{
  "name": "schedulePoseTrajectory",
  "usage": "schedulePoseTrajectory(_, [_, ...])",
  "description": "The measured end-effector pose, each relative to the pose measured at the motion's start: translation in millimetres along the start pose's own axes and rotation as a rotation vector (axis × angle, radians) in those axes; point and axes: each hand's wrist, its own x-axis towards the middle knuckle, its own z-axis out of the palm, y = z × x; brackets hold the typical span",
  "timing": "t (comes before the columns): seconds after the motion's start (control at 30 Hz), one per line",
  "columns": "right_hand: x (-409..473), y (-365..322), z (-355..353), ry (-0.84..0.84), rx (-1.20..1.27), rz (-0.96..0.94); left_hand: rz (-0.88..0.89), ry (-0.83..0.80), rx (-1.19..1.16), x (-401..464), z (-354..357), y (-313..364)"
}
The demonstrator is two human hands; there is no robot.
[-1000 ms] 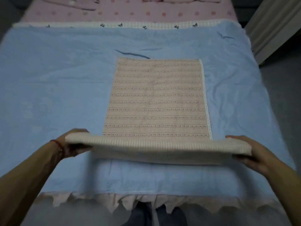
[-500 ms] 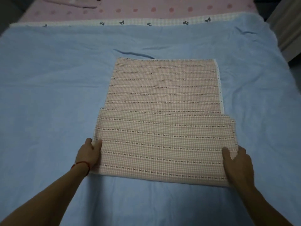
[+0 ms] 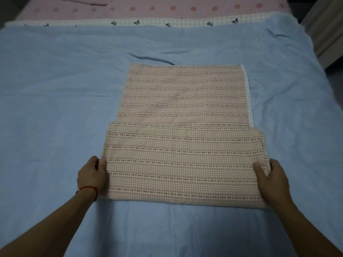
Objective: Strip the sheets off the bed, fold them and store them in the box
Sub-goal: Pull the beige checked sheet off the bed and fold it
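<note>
A pink checked sheet (image 3: 183,130) with thin dark striped rows lies folded on the blue bed cover (image 3: 55,93). Its near part is doubled over the far part, and the fold's upper edge runs across the middle. My left hand (image 3: 91,175) grips the left edge of the folded near layer, thumb on top. My right hand (image 3: 272,178) grips the right edge the same way. A white lace trim shows along the sheet's far right side. No box is in view.
Beyond the blue cover lie a checked band with small bows (image 3: 167,23) and a pink dotted sheet (image 3: 167,8). Pink folded cloth (image 3: 89,0) sits at the far left. A pale piece of furniture (image 3: 326,28) stands at the bed's right.
One second ago both hands held the sheet's near end lifted. They have carried it forward and laid it down over the far part, where the hands now rest at its sides.
</note>
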Motion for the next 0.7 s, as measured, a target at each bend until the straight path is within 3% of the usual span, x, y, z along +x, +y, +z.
schedulePoseTrajectory(0.13, [16, -12, -3, -0.055, -0.017, 0.070, -0.010, -0.044, 0.042, 11, -1, 6])
schedulePoseTrajectory(0.23, [46, -31, -5, -0.076, 0.024, 0.031, -0.058, -0.179, -0.092, 39, -7, 27])
schedulePoseTrajectory(0.43, [107, -51, 5, -0.097, 0.164, 0.147, -0.097, -0.201, -0.296, 103, -5, 83])
schedulePoseTrajectory(0.53, [104, -59, 3, -0.017, 0.062, 0.020, -0.153, -0.252, -0.383, 110, -8, 78])
schedulePoseTrajectory(0.7, [92, -62, 14, 0.115, 0.026, -0.169, -0.089, -0.133, -0.373, 105, 10, 73])
